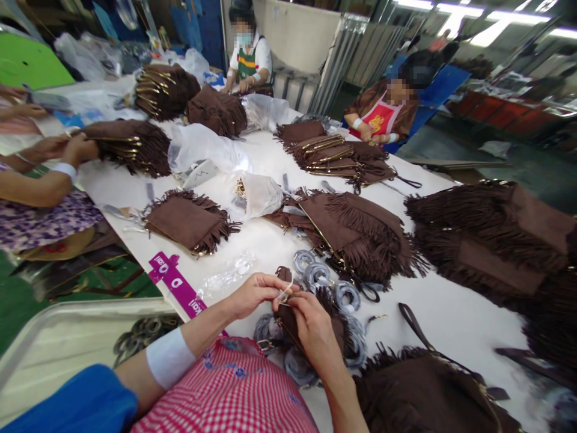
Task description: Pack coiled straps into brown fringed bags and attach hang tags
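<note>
My left hand [258, 294] and my right hand [314, 328] meet over a small brown fringed bag [291, 322] near the table's front edge. Fingers of both are pinched together on a thin white string [291, 282] at the bag's upper end. Exactly how the string runs between the fingertips is too small to tell. Coiled grey-wrapped straps [317, 275] lie around the bag, several of them, some partly under my right arm. A larger brown fringed bag [433, 391] with a wrist loop lies to the right of my right forearm.
Brown fringed bags with gold zips [356, 231] lie in piles across the white table [252, 258]. A white plastic bag [259, 193] holds gold-coloured hardware. Purple tape [175, 282] marks the left edge. A pale bin [54, 337] stands at lower left. Co-workers [250, 60] work around the table.
</note>
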